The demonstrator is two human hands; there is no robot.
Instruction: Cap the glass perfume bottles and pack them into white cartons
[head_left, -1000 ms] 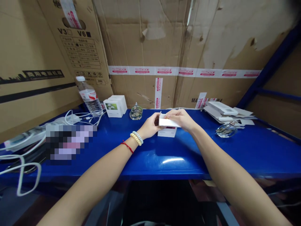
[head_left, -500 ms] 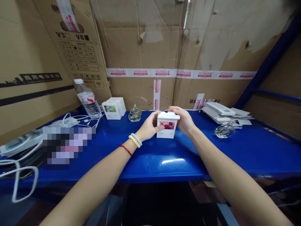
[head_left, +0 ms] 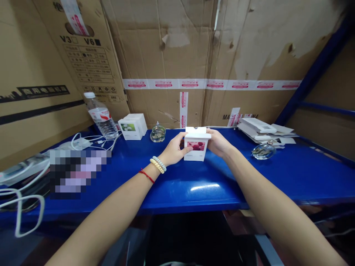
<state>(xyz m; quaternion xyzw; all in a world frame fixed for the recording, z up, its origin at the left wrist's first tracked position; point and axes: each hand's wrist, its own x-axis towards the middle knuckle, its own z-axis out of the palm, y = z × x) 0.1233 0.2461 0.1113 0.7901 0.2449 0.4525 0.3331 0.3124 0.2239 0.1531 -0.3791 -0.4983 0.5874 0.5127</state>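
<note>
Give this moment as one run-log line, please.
left hand: gripping white box | right hand: at box's right side | box: upright, flower picture on front

Table blue. Box near table's middle white, pink-red flower picture. Other boxes near back edge white, green picture. Bottle near back left corner: red-and-white label.

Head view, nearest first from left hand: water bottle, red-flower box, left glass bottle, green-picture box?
1. Red-flower box: touching left hand
2. Left glass bottle: behind, leftward
3. Green-picture box: farther left
4. Water bottle: leftmost
</note>
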